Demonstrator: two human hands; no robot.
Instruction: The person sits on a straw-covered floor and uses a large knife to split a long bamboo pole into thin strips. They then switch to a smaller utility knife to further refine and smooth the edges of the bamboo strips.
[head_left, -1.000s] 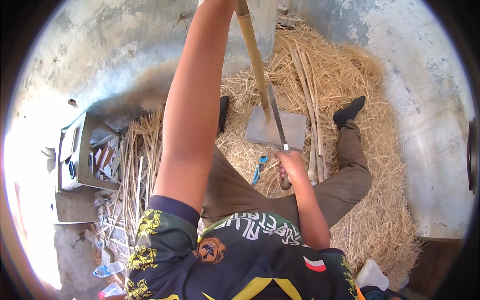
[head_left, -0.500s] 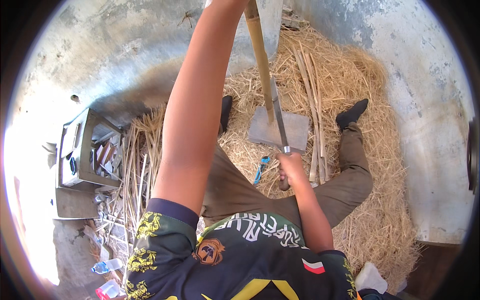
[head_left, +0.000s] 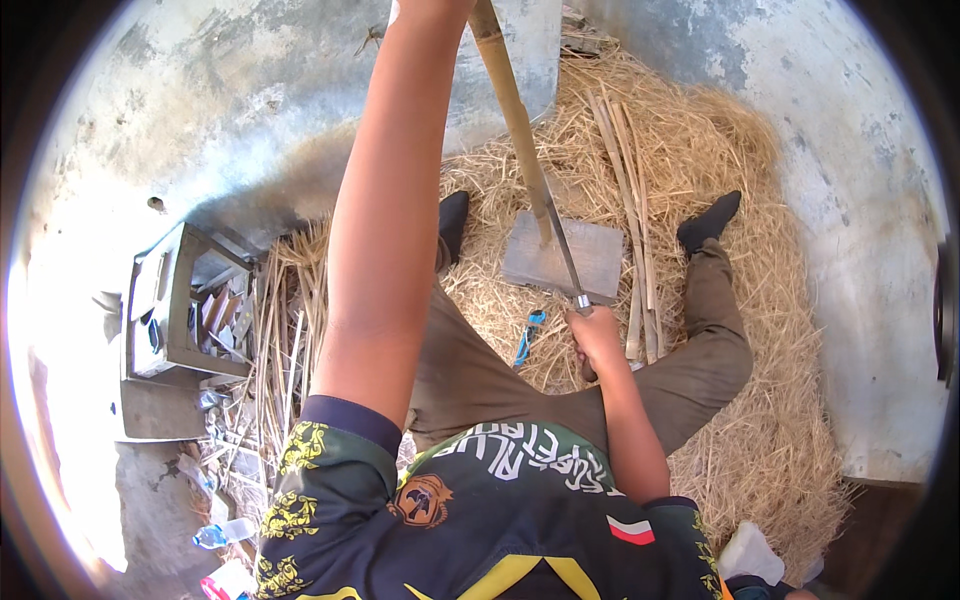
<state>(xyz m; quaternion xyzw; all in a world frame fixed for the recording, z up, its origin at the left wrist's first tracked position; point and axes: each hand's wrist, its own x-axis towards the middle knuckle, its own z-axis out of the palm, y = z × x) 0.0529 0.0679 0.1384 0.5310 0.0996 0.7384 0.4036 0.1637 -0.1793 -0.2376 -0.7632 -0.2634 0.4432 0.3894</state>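
Observation:
My right hand [head_left: 596, 335] is closed around the handle of a long-bladed knife [head_left: 566, 247]. The blade points away from me and slants up against or just beside a bamboo pole [head_left: 515, 105]; whether they touch I cannot tell. The pole's lower end stands on a grey block [head_left: 590, 262] between my legs, and its upper end leaves the picture at the top. My left arm [head_left: 385, 200] stretches up beside the pole, and its hand is beyond the top edge. A blue-handled tool [head_left: 530, 337] lies on the straw near my right hand.
Several long bamboo strips [head_left: 633, 200] lie on the straw [head_left: 740, 350] right of the block. At left are a small wooden cabinet [head_left: 185, 310], a heap of thin strips [head_left: 275, 330] and a plastic bottle [head_left: 225, 533]. Worn walls [head_left: 840, 220] surround the spot.
The knife blade has come in closer to the bamboo pole, and its upper part no longer shows beside it. The pole's upper part leans a little more to the left.

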